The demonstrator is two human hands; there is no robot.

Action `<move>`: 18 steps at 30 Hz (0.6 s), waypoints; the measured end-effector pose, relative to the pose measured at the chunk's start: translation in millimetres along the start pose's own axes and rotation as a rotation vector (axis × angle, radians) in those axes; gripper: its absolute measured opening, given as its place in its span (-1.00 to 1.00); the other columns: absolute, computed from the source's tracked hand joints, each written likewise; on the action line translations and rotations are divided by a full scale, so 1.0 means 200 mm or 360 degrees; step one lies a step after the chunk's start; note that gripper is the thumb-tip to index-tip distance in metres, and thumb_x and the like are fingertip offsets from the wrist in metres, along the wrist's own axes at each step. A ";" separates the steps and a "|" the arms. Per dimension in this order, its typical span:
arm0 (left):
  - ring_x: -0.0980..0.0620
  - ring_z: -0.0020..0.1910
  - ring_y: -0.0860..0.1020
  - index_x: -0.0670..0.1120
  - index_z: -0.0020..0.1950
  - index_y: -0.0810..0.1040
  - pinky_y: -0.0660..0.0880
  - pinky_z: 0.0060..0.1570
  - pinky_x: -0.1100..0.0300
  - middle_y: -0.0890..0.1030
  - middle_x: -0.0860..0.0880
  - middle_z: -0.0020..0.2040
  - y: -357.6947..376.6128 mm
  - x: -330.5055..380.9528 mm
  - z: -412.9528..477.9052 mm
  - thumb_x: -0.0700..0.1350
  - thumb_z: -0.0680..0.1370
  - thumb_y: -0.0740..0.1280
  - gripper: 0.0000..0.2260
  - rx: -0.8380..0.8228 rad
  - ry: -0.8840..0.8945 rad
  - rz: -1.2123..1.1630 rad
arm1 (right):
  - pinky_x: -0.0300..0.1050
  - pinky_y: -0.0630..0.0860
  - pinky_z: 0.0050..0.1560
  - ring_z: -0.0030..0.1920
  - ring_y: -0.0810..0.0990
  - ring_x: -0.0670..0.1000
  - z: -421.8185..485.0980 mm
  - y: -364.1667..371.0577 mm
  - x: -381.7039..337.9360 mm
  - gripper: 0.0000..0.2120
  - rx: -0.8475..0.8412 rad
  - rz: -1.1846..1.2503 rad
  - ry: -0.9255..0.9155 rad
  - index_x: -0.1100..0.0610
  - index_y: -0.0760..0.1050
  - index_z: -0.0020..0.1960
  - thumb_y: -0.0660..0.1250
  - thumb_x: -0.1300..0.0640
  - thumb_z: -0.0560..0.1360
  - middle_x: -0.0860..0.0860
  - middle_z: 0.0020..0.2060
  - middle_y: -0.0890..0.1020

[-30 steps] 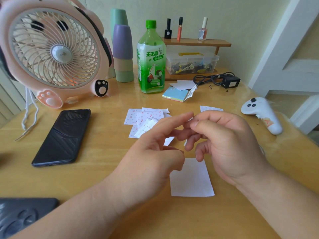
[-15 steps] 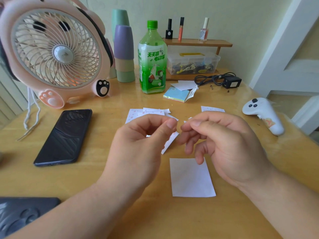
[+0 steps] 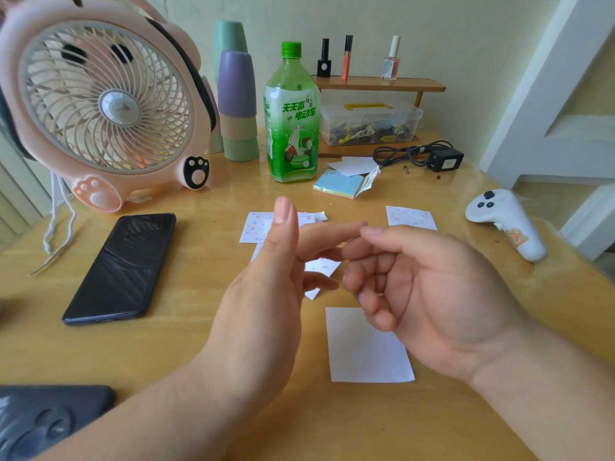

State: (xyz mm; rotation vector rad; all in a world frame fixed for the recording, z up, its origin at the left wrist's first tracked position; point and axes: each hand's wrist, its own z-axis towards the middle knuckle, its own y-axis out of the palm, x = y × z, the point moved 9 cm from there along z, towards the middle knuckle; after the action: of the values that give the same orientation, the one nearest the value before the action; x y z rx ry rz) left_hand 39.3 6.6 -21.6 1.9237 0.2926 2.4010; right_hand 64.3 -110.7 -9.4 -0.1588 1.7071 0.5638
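Paper lies nearest the front edge of the desk (image 3: pixel 199 344): a plain white square (image 3: pixel 362 361) is set flat towards the near right, partly hidden by the right hand (image 3: pixel 432 287). That hand is held above it with fingers loosely curled; whether anything tiny is pinched at its fingertips cannot be told. The left hand (image 3: pixel 266 294) is raised beside it, released, with thumb up and fingers stretched so that the two forefingers nearly meet, and nothing is seen in its grasp. If a small piece is being passed between those fingertips, it could be dropped and lost among the printed slips (image 3: pixel 256 227) scattered just beyond the hands at mid-desk. Nothing there is weighted down. The slips overlap loosely, so they could be dragged or creased by a wrist lowered carelessly, and the white square could be pushed towards the near edge by the same move. Further left, a phone (image 3: pixel 123 267) lies flat and could be nudged by the left forearm. At the far left corner a fan (image 3: pixel 103 101) is pointed across the desk; whether it is running cannot be judged, yet a draught from it would be enough for every loose sheet to be blown about. A bottle (image 3: pixel 293 121) standing at the far middle could be toppled by a long reach.
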 end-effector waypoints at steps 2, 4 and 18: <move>-0.08 0.07 0.58 0.00 0.14 0.74 0.42 0.12 -0.15 0.70 -0.09 0.09 0.04 -0.01 0.00 0.33 0.58 -0.07 -0.33 -0.0091 -0.0017 -0.0059 | -0.23 0.33 -0.60 -0.50 0.46 0.02 0.00 0.00 0.02 -0.75 -0.0021 0.0151 0.0167 0.23 0.63 -0.28 0.31 0.06 0.36 0.18 -0.40 0.59; -0.05 0.08 0.59 -0.01 0.14 0.74 0.41 0.16 -0.13 0.70 -0.12 0.13 0.05 -0.01 0.00 0.33 0.57 -0.07 -0.32 -0.0121 -0.0014 -0.0112 | -0.24 0.35 -0.59 -0.48 0.48 0.02 0.00 0.00 0.03 -0.73 -0.0036 0.0229 0.0242 0.24 0.64 -0.26 0.28 0.06 0.39 0.17 -0.38 0.61; -0.10 0.24 0.55 0.02 0.23 0.70 0.38 0.28 -0.33 0.64 -0.07 0.23 0.07 0.05 -0.02 0.32 0.57 -0.02 -0.38 -0.0177 0.0173 0.0074 | -0.21 0.42 -0.52 -0.44 0.51 -0.01 -0.01 0.04 0.05 -0.76 -0.0144 0.0421 0.0403 0.19 0.65 -0.30 0.25 0.14 0.38 0.08 -0.37 0.60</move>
State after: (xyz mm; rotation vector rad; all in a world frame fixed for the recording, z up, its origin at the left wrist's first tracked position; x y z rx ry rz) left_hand 33.7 -5.0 -9.6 1.7768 0.1165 2.4983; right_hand 56.9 -102.5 -17.4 -0.0709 1.9644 0.8465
